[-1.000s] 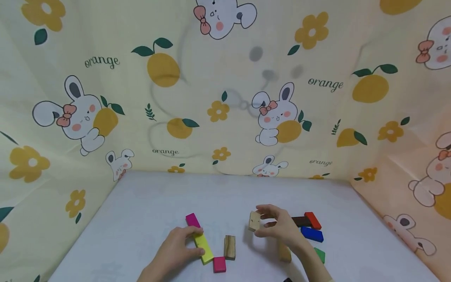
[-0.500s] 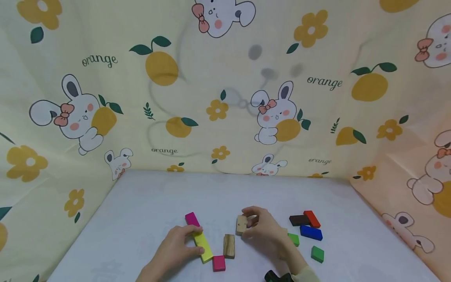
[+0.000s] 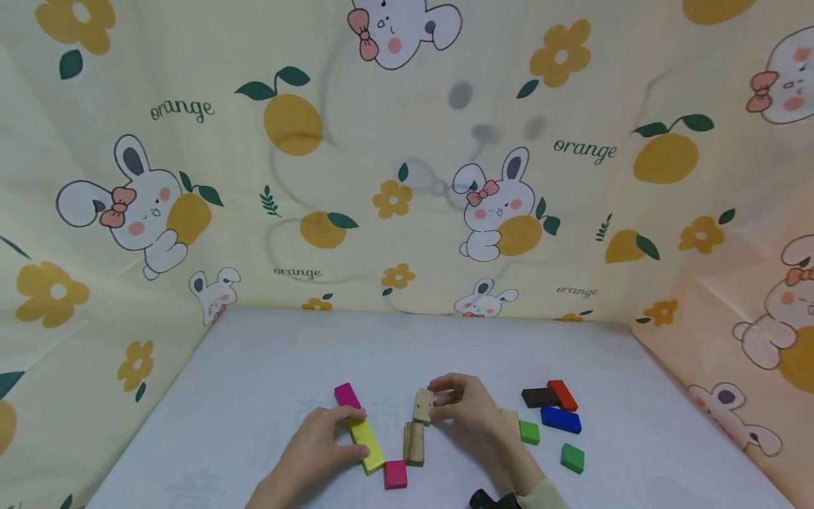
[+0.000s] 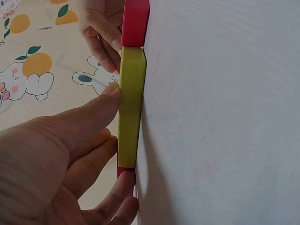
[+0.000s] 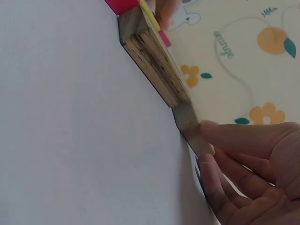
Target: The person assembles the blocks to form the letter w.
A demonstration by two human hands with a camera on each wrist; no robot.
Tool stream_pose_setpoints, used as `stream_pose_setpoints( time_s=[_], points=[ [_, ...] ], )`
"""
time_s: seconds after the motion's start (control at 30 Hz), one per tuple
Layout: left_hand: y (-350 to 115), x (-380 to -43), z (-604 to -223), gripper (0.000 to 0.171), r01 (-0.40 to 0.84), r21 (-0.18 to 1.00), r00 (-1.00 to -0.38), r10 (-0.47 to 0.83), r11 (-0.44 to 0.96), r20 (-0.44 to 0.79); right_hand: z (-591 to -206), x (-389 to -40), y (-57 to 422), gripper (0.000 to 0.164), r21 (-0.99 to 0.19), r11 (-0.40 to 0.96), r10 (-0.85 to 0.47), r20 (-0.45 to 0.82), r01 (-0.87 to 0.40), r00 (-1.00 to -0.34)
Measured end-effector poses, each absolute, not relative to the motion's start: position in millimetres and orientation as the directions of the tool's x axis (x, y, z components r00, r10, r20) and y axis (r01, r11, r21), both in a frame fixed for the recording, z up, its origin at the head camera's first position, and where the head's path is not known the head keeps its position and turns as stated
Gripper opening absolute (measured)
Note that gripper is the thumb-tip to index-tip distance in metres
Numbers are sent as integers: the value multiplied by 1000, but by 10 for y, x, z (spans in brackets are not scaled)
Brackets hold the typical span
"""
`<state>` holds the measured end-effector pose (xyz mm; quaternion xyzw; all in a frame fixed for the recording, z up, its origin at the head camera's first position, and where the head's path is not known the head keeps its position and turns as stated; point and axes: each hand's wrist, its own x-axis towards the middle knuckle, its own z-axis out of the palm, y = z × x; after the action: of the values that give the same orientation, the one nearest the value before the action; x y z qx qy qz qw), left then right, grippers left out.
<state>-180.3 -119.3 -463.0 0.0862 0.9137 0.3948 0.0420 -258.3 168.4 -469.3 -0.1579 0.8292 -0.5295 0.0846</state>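
Worktop (image 3: 267, 382): pale, flat, walled on three sides by a printed cloth backdrop (image 3: 407, 177) with rabbits and oranges.

Left hand (image 3: 318, 447): rests on the yellow block (image 3: 369, 445); thumb and fingers lie along its sides, a light grip on that block. In the left wrist view the thumb (image 4: 89, 115) presses the block's long face.

Yellow block: long, lying flat on the worktop, running diagonally. Its far end touches the magenta block (image 3: 347, 396); its near end is just beside the pink cube (image 3: 396, 474).

Right hand (image 3: 467, 406): pinches a pale wood block (image 3: 422, 405) between thumb and fingertips, grip closed on it. The block stands on edge, its lower end touching the far end of the dark wood block (image 3: 414, 443).

Dark wood block: lies on the worktop, near end beside the pink cube. The right wrist view shows the two wood blocks meeting end to end at an angle.

Loose pieces, right of the right hand, apart from it: brown block (image 3: 540, 397), red block (image 3: 563, 395), blue block (image 3: 562, 420), two green cubes (image 3: 529, 432) and (image 3: 572, 457).

Dark item (image 3: 492, 500) at the right wrist: identity cannot be told.
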Motion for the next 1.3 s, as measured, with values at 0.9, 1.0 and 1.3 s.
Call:
stream_pose_setpoints(
  time_s=[0.9, 1.0, 1.3],
  points=[
    [-1185, -1787, -4597, 49, 114, 725, -985, 175, 679, -9, -4712, -2604, 1557, 41, -891, 415, -378, 17, -186, -926],
    [-1186, -1792, -4604, 48, 116, 724, -984, 177, 680, -9, -4701, -2593, 1556, 41, -891, 414, -382, 15, -186, -924],
    [-1174, -1789, -4595, 48, 110, 726, -984, 175, 679, -14, -4691, -2584, 1574, 38, -884, 426, -398, 6, -191, -917]
  ],
)
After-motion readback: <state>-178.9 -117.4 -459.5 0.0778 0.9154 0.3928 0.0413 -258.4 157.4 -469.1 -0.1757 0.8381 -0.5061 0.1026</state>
